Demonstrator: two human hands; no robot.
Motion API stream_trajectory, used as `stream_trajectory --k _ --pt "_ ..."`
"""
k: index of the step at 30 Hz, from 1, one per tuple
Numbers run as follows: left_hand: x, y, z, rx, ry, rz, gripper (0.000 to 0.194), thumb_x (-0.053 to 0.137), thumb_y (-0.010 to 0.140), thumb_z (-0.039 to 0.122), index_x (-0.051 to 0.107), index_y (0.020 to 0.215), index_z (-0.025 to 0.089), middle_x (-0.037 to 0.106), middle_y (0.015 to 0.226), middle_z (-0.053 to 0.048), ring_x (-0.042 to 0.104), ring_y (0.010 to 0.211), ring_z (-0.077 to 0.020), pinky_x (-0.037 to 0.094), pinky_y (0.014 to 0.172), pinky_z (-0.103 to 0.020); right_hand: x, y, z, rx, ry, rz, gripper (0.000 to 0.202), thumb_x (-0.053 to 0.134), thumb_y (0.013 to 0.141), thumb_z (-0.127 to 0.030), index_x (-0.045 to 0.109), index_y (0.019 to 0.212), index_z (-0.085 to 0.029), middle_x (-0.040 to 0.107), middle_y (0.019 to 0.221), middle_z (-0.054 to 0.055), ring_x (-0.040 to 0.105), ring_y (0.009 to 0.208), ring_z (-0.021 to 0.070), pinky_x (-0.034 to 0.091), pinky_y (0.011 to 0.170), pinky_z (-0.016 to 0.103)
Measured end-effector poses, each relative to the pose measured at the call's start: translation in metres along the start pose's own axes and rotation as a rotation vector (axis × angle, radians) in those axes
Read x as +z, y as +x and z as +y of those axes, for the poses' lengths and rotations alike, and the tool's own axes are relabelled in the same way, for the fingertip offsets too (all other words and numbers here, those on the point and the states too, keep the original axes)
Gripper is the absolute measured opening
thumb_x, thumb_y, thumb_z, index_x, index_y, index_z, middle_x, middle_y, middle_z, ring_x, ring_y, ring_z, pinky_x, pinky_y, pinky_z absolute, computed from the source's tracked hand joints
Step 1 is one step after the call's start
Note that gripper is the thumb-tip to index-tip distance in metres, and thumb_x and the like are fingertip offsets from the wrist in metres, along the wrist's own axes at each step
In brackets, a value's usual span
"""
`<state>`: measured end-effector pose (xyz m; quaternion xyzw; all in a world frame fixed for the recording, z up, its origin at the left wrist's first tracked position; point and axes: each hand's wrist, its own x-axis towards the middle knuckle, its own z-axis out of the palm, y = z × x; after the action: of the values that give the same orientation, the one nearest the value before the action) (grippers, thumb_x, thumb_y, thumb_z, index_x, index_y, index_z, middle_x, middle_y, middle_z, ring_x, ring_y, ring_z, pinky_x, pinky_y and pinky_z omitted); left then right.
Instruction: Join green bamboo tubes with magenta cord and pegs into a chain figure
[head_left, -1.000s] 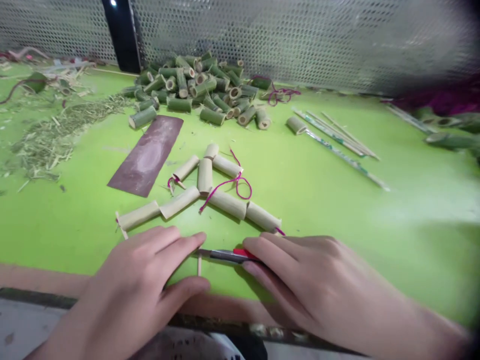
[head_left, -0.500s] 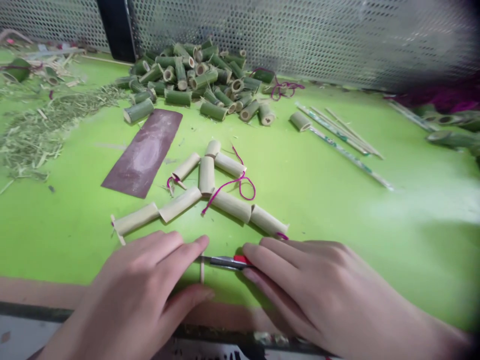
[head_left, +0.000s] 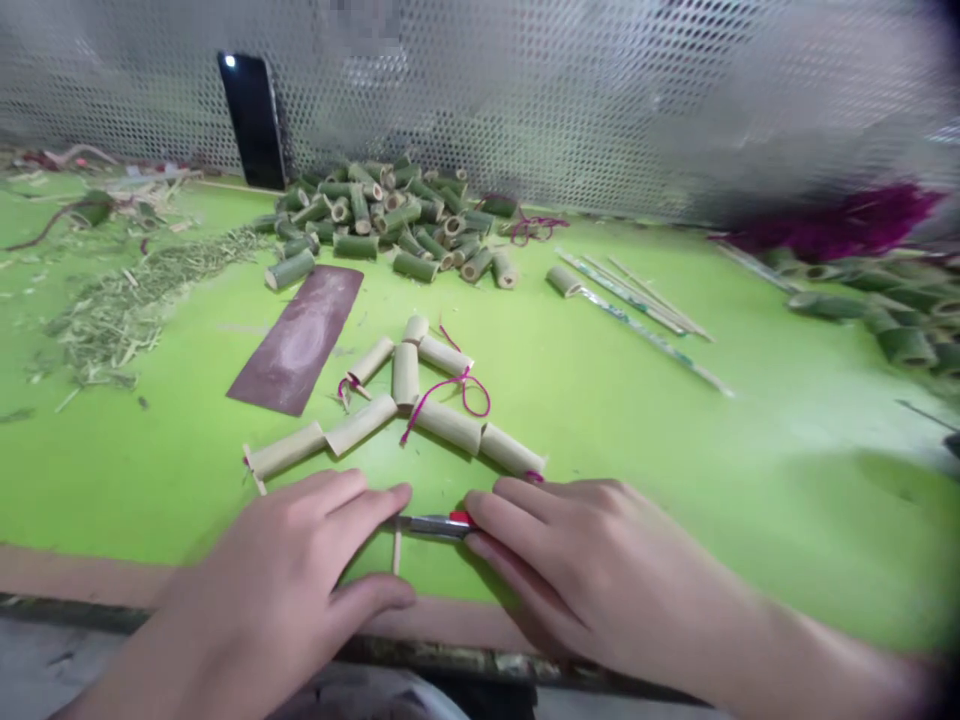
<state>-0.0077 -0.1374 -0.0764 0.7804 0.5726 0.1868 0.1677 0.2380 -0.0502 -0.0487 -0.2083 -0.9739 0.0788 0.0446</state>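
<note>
Head view: the left hand [head_left: 292, 560] pinches the stick [head_left: 397, 552] between thumb and forefinger; the right hand [head_left: 592, 560] grips the knife [head_left: 435, 526]. The stick points away from the body, the left hand nearer it, the knife crosswise at its far end. Pale tubes [head_left: 406, 375] lie beyond the stick.

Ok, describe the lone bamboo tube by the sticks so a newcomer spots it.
Start at the heap of green bamboo by the perforated wall. To its right, thin sticks lie on the green table. The short tube sits at the nearest wrapped stick's far end, the only tube among them.
</note>
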Motion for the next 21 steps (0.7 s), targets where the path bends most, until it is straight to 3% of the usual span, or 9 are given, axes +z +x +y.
stream_trajectory --k 5,8,10,11,14,16,18,21 --pt "-0.008 -0.003 -0.004 0.014 0.025 -0.045 0.046 0.080 0.084 0.036 0.066 0.127 0.034 0.075 0.113 -0.001 0.074 0.090 -0.0231 0.058 0.064 -0.029 -0.009 -0.001 0.001 -0.044 0.010 0.062 0.028 0.040 0.106 -0.023 0.058 0.085 -0.020 0.060 0.070 -0.001 0.049 0.053 0.0124 0.034 0.052 0.029" --pt "-0.032 0.004 -0.010 0.135 0.099 0.040 0.044 0.076 0.086 0.046 0.066 0.128 0.037 0.076 0.111 0.000 0.073 0.091 -0.0239 0.058 0.069 -0.030 -0.022 0.000 0.016 -0.031 0.045 0.193 0.024 0.042 0.106 -0.022 0.062 0.092 -0.018 0.062 0.070 -0.001 0.052 0.054 0.0104 0.036 0.052 0.026" --pt "-0.058 0.025 -0.017 0.199 0.165 0.152 0.044 0.068 0.091 0.052 0.064 0.133 0.039 0.076 0.112 0.000 0.072 0.095 -0.0257 0.057 0.078 -0.034 -0.031 0.003 0.035 0.036 0.055 0.287 0.021 0.044 0.105 -0.023 0.063 0.098 -0.017 0.064 0.070 -0.002 0.055 0.053 0.0090 0.037 0.052 0.024" --pt "-0.071 0.041 -0.021 0.218 0.187 0.161 0.043 0.066 0.092 0.053 0.066 0.132 0.038 0.077 0.106 0.000 0.072 0.088 -0.0250 0.056 0.076 -0.035 -0.036 0.005 0.046 0.087 0.054 0.323 0.022 0.045 0.105 -0.026 0.064 0.099 -0.017 0.065 0.068 -0.002 0.055 0.052 0.0090 0.037 0.052 0.023" --pt "-0.099 0.103 -0.040 0.086 0.229 0.032 0.047 0.072 0.084 0.057 0.074 0.123 0.031 0.074 0.092 -0.002 0.065 0.067 -0.0209 0.047 0.060 -0.030 -0.044 0.020 0.081 0.286 0.068 0.337 0.030 0.044 0.104 -0.036 0.065 0.094 -0.018 0.063 0.062 -0.002 0.054 0.050 0.0113 0.035 0.050 0.024" --pt "-0.101 0.142 -0.057 -0.022 0.237 -0.019 0.048 0.072 0.083 0.058 0.075 0.120 0.027 0.071 0.080 -0.002 0.060 0.062 -0.0200 0.039 0.055 -0.028 -0.046 0.034 0.099 0.404 0.074 0.274 0.035 0.042 0.104 -0.042 0.066 0.094 -0.018 0.067 0.066 0.000 0.058 0.055 0.0140 0.037 0.052 0.025" --pt "-0.091 0.171 -0.074 -0.034 0.161 -0.058 0.052 0.068 0.085 0.059 0.074 0.121 0.022 0.070 0.081 -0.003 0.059 0.064 -0.0199 0.036 0.055 -0.028 -0.046 0.050 0.111 0.475 0.060 0.199 0.039 0.041 0.104 -0.047 0.067 0.101 -0.019 0.070 0.073 0.003 0.060 0.059 0.0160 0.038 0.054 0.026" --pt "-0.067 0.191 -0.094 -0.016 0.097 -0.061 0.051 0.068 0.085 0.055 0.074 0.119 0.018 0.068 0.080 -0.003 0.058 0.067 -0.0193 0.036 0.059 -0.028 -0.042 0.076 0.117 0.477 -0.002 0.116 0.038 0.041 0.104 -0.048 0.066 0.110 -0.020 0.071 0.076 0.003 0.058 0.058 0.0159 0.035 0.054 0.027"
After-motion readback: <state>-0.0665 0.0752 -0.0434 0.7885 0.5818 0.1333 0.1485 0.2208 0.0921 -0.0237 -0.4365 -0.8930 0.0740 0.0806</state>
